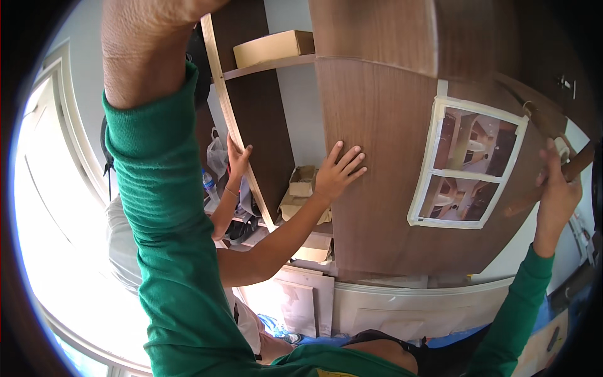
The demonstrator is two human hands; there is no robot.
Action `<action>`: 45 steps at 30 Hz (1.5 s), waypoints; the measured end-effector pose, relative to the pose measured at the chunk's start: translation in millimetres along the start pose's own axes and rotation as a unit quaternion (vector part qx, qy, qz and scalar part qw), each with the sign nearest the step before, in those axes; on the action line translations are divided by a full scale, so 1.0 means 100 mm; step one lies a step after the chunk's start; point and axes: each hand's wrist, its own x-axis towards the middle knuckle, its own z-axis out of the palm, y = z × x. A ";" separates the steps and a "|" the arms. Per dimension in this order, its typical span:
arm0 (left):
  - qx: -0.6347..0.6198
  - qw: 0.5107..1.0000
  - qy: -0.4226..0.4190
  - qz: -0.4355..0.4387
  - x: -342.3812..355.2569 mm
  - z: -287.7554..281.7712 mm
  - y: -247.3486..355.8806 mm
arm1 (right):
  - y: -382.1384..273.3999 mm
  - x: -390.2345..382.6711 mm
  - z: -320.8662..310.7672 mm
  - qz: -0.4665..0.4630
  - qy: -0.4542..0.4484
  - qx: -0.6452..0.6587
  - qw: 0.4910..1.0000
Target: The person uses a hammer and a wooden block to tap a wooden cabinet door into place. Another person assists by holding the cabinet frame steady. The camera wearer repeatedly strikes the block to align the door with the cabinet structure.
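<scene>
My right hand (556, 191) is shut on a wooden tool handle (581, 162) at the right edge of a large brown wood panel (383, 157). My left arm in a green sleeve reaches up at the top left; only the wrist and the base of my left hand (169, 19) show, and the fingers are cut off by the frame. Another person's hand (339, 169) lies flat on the panel. Their other hand (237, 157) grips the pale edge of a cabinet side board (235, 119). A sheet of two photos (468, 163) is taped to the panel.
A cardboard box (273, 47) lies on a shelf inside the cabinet. Small boxes (301, 188), a plastic bag (217, 154) and a bottle (209, 185) sit lower down. Pale boards (301, 301) lean below. A bright window (50, 220) fills the left.
</scene>
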 end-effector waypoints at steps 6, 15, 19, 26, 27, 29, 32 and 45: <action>0.008 1.000 -0.013 -0.014 0.03 0.01 -0.08 | -0.02 0.02 0.00 -0.021 -0.015 -0.001 1.000; 0.021 0.999 -0.021 -0.021 0.05 0.05 -0.05 | -0.05 0.01 -0.01 -0.015 -0.024 0.004 1.000; 0.026 0.999 -0.025 -0.016 0.04 0.04 -0.03 | -0.04 -0.01 0.00 -0.014 -0.013 0.002 1.000; 0.032 0.999 -0.017 -0.023 -0.01 -0.03 -0.04 | -0.05 0.00 -0.01 -0.021 -0.018 0.002 1.000; 0.033 0.999 -0.015 -0.023 -0.01 -0.03 -0.03 | -0.04 0.00 -0.01 -0.022 -0.019 0.011 1.000; 0.037 0.999 -0.015 -0.023 -0.03 -0.02 -0.02 | 0.00 0.01 -0.01 -0.022 -0.017 0.011 1.000; 0.038 0.999 -0.013 -0.021 -0.06 -0.03 -0.01 | 0.10 0.06 -0.05 -0.038 -0.028 0.012 0.999; -0.036 0.986 0.033 0.159 0.57 0.45 0.57 | 0.19 0.41 -0.24 -0.012 0.036 0.058 0.998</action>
